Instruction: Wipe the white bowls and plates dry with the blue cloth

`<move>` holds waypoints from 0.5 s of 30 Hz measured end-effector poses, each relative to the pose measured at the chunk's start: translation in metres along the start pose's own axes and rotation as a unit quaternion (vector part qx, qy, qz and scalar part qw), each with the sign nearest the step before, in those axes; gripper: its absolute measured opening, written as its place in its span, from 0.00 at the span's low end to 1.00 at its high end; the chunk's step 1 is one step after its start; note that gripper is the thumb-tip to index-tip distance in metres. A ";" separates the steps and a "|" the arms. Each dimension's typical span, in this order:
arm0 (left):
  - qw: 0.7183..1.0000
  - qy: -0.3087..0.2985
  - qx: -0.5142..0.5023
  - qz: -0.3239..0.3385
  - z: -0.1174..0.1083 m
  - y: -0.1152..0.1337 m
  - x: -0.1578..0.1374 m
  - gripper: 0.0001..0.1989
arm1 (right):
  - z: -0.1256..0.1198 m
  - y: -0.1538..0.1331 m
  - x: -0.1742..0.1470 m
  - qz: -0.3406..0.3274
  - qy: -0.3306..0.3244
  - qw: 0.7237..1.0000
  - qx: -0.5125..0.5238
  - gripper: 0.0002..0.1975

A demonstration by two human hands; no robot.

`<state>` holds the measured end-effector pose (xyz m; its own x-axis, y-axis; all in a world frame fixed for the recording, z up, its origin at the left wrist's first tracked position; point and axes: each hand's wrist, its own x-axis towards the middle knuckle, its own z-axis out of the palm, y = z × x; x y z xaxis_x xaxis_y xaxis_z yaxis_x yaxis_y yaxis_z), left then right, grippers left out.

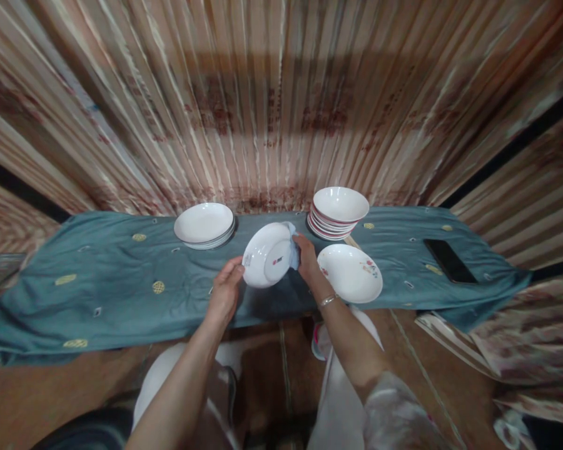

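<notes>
A shallow white bowl (pixel 259 253) is held tilted above the table, its underside with a foot ring and a small red and dark mark turned towards me. My left hand (pixel 227 282) grips its left rim between thumb and fingers. At the opposite rim, my right hand (pixel 304 253) is closed on a light blue cloth (pixel 293 250) pressed against the bowl. The bowl's inside faces away and is hidden. Just right of my right wrist lies a white plate (pixel 354 275) with red flowers, partly covered by my forearm.
Stacked white plates (pixel 204 223) stand at the back left of the table, and several stacked bowls (pixel 340 205) with red rims at the back right. A black phone (pixel 449 260) lies on the right of the green tablecloth (pixel 122 281). Behind hangs a pleated curtain (pixel 272 112).
</notes>
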<state>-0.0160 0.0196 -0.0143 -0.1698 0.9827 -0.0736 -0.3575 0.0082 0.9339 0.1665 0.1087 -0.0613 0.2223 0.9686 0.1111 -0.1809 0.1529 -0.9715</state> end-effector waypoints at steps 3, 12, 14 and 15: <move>0.999 -0.015 0.033 -0.002 -0.002 -0.002 -0.003 0.14 | -0.002 -0.009 0.002 0.012 0.006 1.000 0.005 0.17; 0.999 -0.005 -0.033 -0.020 0.009 0.022 -0.010 0.18 | 0.009 -0.026 -0.007 -0.022 -0.016 0.999 -0.036 0.15; 0.999 -0.010 -0.047 -0.024 0.011 0.025 -0.008 0.19 | 0.010 -0.026 -0.008 -0.051 -0.041 0.996 -0.068 0.15; 0.998 -0.011 -0.054 -0.026 0.011 0.025 -0.008 0.19 | 0.011 -0.026 -0.009 -0.076 -0.053 0.992 -0.086 0.15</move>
<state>-0.0134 0.0144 0.0139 -0.1290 0.9851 -0.1133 -0.4629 0.0412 0.8855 0.1588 0.0980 -0.0352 0.1309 0.9533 0.2722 0.0151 0.2726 -0.9620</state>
